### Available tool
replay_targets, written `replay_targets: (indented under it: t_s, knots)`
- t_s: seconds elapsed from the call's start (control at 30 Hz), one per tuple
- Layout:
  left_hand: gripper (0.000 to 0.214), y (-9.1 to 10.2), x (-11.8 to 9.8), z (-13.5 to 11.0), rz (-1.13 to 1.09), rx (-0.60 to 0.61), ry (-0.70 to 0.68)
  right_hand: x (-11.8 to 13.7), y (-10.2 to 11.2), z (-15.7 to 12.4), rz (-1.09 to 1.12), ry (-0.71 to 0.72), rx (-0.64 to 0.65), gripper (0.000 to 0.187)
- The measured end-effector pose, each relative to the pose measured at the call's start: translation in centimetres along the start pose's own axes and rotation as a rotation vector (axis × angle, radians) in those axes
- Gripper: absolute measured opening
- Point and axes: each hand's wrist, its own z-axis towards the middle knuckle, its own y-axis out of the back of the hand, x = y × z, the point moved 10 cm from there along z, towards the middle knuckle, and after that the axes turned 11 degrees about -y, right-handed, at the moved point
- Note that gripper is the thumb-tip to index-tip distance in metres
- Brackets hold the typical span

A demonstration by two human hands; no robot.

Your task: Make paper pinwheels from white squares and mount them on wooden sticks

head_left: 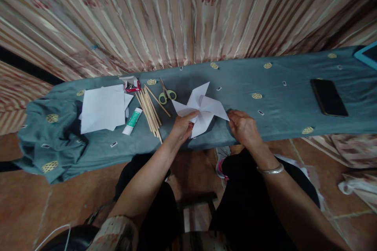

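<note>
A white paper pinwheel [203, 108] with folded, pointed blades is held just above the cloth-covered table. My left hand [184, 125] grips it close to the centre, thumb on top and fingers curled beneath. At the tip of its right blade, my right hand [244, 127] has its fingers drawn together against the paper; part of that contact is hidden. Green-handled scissors [167, 93] lie beyond my left hand. Several thin wooden sticks [149, 111] are bunched to the left of it.
A glue stick [133, 120], a stack of white paper [103, 110] and a small red open box [131, 84] with shiny metal bits lie on the left. On the right are a black phone [329, 97] and a blue-edged device [368, 55]. A curtain [188, 15] hangs behind the table.
</note>
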Motion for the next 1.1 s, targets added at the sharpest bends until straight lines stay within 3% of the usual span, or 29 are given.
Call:
replay_targets:
  t_s: [0.23,0.4,0.53,0.67,0.8,0.93,1.03,1.1]
  knots:
    - [0.038,-0.3,-0.2,0.1,0.01,0.009,-0.029,-1.3,1.6,0.0,0.187,-0.07,-0.025,0.032]
    - [0.04,-0.8,-1.4,0.3,0.001,0.009,-0.114,-2.4,3.0,0.3,0.41,-0.206,-0.034,0.023]
    - [0.038,-0.9,-2.7,0.6,0.045,-0.001,-0.207,-3.9,3.1,0.6,0.696,-0.386,-0.046,0.017]
    - [0.035,-0.2,-3.7,0.7,0.138,-0.033,-0.288,-4.0,3.9,1.0,1.001,-0.468,-0.082,0.019]
    - [0.028,0.3,-5.1,0.4,0.215,-0.053,-0.387,-2.0,4.7,1.1,1.177,-0.458,-0.081,0.021]
    - [0.024,0.4,-6.2,-0.1,0.305,-0.057,-0.455,2.1,3.1,0.9,1.26,-0.401,0.048,0.02]
    - [0.02,0.2,-7.0,-0.4,0.361,-0.037,-0.499,5.4,2.2,0.6,1.144,-0.314,0.095,0.013]
    - [0.017,0.1,-7.3,-0.4,0.401,-0.03,-0.513,7.3,3.0,0.4,0.927,-0.219,0.031,0.005]
